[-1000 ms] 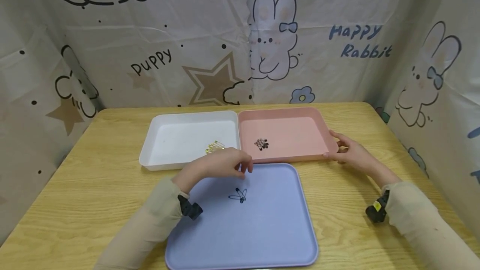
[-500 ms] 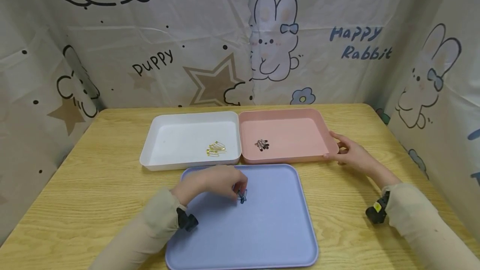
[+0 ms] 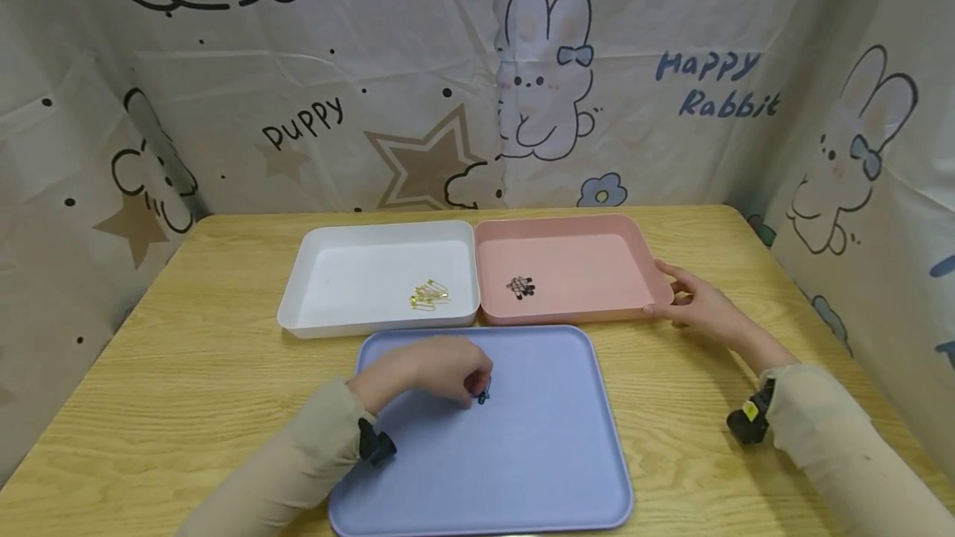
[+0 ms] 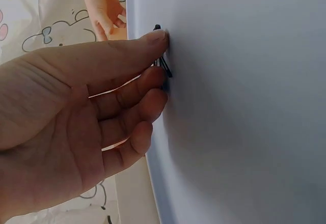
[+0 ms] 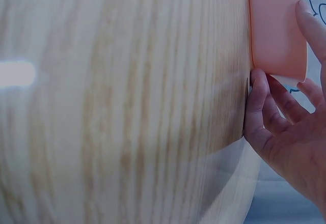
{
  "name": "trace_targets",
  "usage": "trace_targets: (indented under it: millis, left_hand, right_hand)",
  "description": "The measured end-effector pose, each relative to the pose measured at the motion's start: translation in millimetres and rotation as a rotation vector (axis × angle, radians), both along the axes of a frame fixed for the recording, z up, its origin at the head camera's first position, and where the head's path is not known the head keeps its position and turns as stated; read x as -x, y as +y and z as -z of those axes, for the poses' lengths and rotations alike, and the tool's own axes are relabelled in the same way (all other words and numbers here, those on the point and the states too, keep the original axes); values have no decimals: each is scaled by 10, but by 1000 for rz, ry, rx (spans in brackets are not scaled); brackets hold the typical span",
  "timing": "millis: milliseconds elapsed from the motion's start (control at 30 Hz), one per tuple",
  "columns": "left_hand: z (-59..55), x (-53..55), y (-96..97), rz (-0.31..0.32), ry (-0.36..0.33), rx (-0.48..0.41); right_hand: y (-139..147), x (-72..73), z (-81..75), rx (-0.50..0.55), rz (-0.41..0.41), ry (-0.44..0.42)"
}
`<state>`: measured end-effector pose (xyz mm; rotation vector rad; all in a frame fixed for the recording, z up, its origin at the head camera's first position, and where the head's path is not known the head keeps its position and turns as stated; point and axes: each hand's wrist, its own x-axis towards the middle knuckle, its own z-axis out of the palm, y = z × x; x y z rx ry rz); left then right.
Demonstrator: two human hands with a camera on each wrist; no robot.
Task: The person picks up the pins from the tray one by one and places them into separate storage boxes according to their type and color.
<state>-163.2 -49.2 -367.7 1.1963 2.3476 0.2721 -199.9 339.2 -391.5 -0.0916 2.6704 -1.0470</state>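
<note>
On the blue tray [image 3: 522, 446] my left hand [image 3: 440, 367] has its thumb and fingertips down at a few black safety pins [image 3: 483, 394]. In the left wrist view, a dark safety pin [image 4: 165, 67] shows between the thumb and forefinger of the left hand [image 4: 97, 96], pinched there; the fingers partly hide it. My right hand [image 3: 701, 305] grips the near right corner of the pink tray [image 3: 585, 317], thumb on the front wall and a finger along the side wall. In the right wrist view the right hand [image 5: 290, 127] bends around the pink tray's corner [image 5: 280, 35].
Several black safety pins [image 3: 521, 287] lie in the pink tray. Gold safety pins [image 3: 429, 295] lie in the white tray [image 3: 321, 327] beside it. All the trays are on a wooden table [image 3: 186, 404], with a printed cloth [image 3: 418, 48] hanging behind.
My left hand has come down and nearer to me, from above the blue tray's far edge to the black safety pins, uncovering the gold pins. The right hand stays at the pink tray's corner.
</note>
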Motion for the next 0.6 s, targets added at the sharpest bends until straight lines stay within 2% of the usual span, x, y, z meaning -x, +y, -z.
trace_targets:
  millis: [433, 600]
  left_hand:
    - [-6, 17, 10, 18, 25, -33]
    - [-44, 35, 10, -1, 43, -46]
  right_hand:
    - [-1, -11, -10, 3, 2, -3]
    - [7, -8, 8, -5, 9, -9]
